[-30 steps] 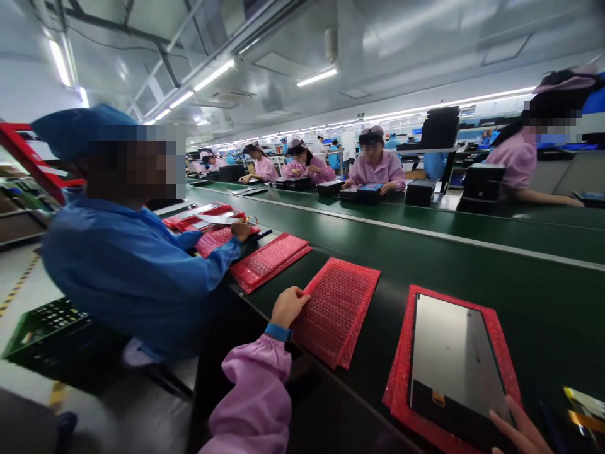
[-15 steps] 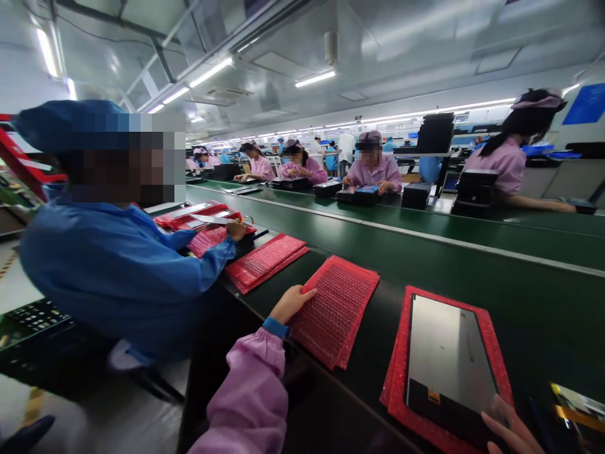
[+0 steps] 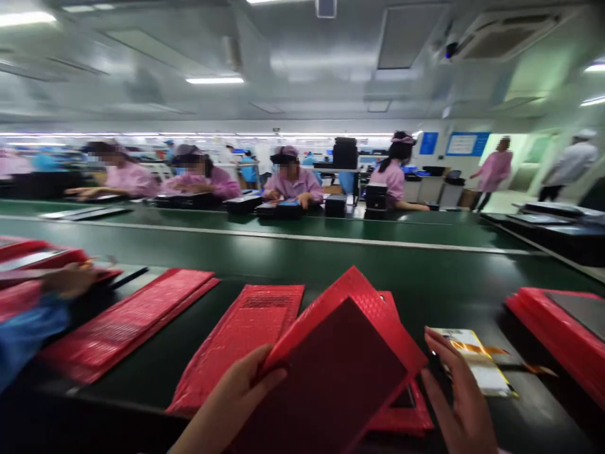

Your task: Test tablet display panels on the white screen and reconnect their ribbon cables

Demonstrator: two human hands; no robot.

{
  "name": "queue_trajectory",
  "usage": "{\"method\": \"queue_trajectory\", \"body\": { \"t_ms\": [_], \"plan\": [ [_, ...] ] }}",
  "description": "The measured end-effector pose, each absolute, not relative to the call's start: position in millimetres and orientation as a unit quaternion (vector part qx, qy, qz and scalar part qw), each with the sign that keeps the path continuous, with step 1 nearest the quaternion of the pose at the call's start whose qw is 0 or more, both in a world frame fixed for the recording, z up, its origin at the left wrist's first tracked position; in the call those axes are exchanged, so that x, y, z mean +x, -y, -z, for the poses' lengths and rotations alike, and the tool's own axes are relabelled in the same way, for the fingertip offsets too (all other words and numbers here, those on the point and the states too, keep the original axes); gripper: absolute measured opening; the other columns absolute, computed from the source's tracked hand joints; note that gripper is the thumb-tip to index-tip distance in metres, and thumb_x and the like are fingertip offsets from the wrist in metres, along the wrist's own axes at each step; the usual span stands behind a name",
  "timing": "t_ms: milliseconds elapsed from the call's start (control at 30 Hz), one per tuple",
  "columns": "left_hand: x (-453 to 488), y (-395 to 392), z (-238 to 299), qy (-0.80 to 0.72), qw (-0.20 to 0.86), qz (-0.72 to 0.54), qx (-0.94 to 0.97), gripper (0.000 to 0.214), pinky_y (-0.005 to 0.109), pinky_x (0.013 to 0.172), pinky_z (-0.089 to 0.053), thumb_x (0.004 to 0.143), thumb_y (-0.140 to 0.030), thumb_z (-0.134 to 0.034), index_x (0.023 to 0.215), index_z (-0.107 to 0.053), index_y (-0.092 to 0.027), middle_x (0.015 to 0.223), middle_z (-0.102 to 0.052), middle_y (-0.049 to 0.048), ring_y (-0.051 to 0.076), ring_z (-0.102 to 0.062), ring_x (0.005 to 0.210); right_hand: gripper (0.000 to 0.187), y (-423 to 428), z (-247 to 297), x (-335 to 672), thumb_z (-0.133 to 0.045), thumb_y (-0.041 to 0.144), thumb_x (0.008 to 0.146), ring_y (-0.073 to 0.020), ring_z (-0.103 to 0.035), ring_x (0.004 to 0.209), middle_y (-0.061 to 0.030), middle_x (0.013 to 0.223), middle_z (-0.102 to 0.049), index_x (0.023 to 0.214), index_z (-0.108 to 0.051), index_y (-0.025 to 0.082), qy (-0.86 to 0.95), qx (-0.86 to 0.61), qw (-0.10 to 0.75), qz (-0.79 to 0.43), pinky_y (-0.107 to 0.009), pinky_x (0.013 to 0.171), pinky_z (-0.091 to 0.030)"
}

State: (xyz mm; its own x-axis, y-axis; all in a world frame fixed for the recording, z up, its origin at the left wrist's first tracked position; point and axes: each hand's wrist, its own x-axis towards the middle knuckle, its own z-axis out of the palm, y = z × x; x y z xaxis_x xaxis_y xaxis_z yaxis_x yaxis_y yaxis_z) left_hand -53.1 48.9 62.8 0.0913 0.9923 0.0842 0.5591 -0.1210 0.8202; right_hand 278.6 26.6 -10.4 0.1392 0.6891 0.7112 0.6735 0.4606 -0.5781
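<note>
the left hand (image 3: 239, 391) was found clenched on a dark flat panel (image 3: 331, 384) together with a red bubble-wrap pouch (image 3: 399, 340), thumb across the near face and fingers tucked behind. panel and pouch were tilted, raised above the tabletop (image 3: 265, 258) in front of the wearer. whether the panel sat inside the pouch or against its outside could not be told. the right hand's grip (image 3: 466, 403) was parted, thumb and forefinger on either side of the pouch's right corner; contact could not be confirmed.

in the inspector's judgement, good practice called for pressure near the edges only, the thumb off the middle of the panel, and a second hold on the opposite edge so the sheet did not flex. the pouch's corner was best kept flat, not crumpled.

a flat component with an orange flex cable (image 3: 477, 362) lay beyond the right hand; elbow room there was judged tight.

no brand or label could be read on the panel, the pouch or the component. blue wall boards (image 3: 467, 144) carried paler patches, their text too small to read.
</note>
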Motion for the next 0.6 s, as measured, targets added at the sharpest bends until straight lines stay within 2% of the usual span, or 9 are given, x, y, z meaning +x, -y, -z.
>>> {"method": "queue_trajectory", "body": {
  "t_ms": [67,133,200,267,333,400,500,600],
  "plan": [
    [-44.7,-47.8,-58.9,-0.561,0.342,-0.316,0.684,0.028,0.026,0.065,-0.051,0.077,-0.046,-0.058,0.086,-0.067,-0.021,0.079,-0.072,0.0004,0.024,-0.065,0.076,0.035,-27.7,-9.7,278.9,-0.051,0.036,0.095,-0.0307,-0.057,0.114,-0.0076,0.125,-0.060,0.129,-0.050,0.028,0.657,-0.528,0.538,-0.013,-0.049,0.092,-0.051],
    [-39.8,-47.7,-53.9,-0.547,0.351,-0.294,0.701,0.028,0.026,0.067,-0.051,0.079,-0.046,-0.056,0.088,-0.067,-0.022,0.083,-0.074,0.0006,0.024,-0.066,0.078,0.030,-29.4,-20.1,276.4,-0.053,0.039,0.094,-0.0274,-0.062,0.093,-0.0058,0.103,-0.065,0.121,-0.055,0.025,0.656,-0.533,0.533,-0.029,-0.045,0.083,-0.052],
    [-37.0,-47.3,-50.3,-0.543,0.340,-0.278,0.715,0.027,0.026,0.068,-0.051,0.081,-0.047,-0.055,0.086,-0.066,-0.022,0.083,-0.074,0.0009,0.024,-0.067,0.079,0.021,-28.8,-23.1,272.1,-0.056,0.040,0.092,-0.0239,-0.060,0.074,-0.0028,0.082,-0.063,0.104,-0.061,0.023,0.657,-0.533,0.532,-0.048,-0.038,0.070,-0.050],
    [-35.4,-46.5,-49.6,-0.547,0.324,-0.269,0.724,0.027,0.025,0.067,-0.050,0.081,-0.046,-0.055,0.083,-0.065,-0.022,0.081,-0.073,0.0011,0.024,-0.066,0.077,0.017,-24.5,-22.2,268.8,-0.059,0.039,0.090,-0.0223,-0.057,0.068,-0.0015,0.073,-0.059,0.084,-0.061,0.022,0.647,-0.529,0.545,-0.068,-0.034,0.064,-0.047],
    [-34.7,-46.1,-52.0,-0.552,0.316,-0.262,0.726,0.026,0.025,0.066,-0.049,0.081,-0.046,-0.054,0.080,-0.064,-0.022,0.077,-0.072,0.0010,0.023,-0.066,0.075,0.019,-17.9,-20.5,269.4,-0.062,0.037,0.088,-0.0219,-0.058,0.071,-0.0023,0.076,-0.061,0.076,-0.060,0.022,0.635,-0.517,0.560,-0.130,-0.032,0.065,-0.048],
    [-35.1,-46.2,-55.8,-0.553,0.316,-0.261,0.725,0.025,0.025,0.066,-0.049,0.081,-0.045,-0.054,0.081,-0.064,-0.022,0.077,-0.071,0.0009,0.023,-0.066,0.074,0.018,-11.8,-19.4,274.9,-0.063,0.039,0.086,-0.0230,-0.061,0.078,-0.0043,0.085,-0.065,0.082,-0.064,0.022,0.618,-0.500,0.548,-0.261,-0.031,0.069,-0.050],
    [-37.5,-44.9,-59.8,-0.541,0.321,-0.257,0.733,0.023,0.025,0.073,-0.050,0.081,-0.042,-0.056,0.087,-0.066,-0.022,0.086,-0.073,0.0011,0.023,-0.067,0.083,0.030,-7.0,-18.4,287.4,-0.061,0.050,0.086,-0.0247,-0.065,0.085,-0.0051,0.091,-0.070,0.089,-0.071,0.023,0.535,-0.497,0.524,-0.439,-0.029,0.069,-0.053],
    [-38.1,-38.9,-59.6,-0.513,0.312,-0.226,0.767,0.018,0.022,0.071,-0.047,0.084,-0.039,-0.055,0.087,-0.065,-0.023,0.085,-0.073,-0.0006,0.020,-0.066,0.080,0.031,-2.0,-15.5,292.4,-0.063,0.052,0.084,-0.0263,-0.066,0.090,-0.0048,0.095,-0.072,0.098,-0.072,0.026,0.540,-0.483,0.502,-0.471,-0.031,0.072,-0.056]
  ]
}}
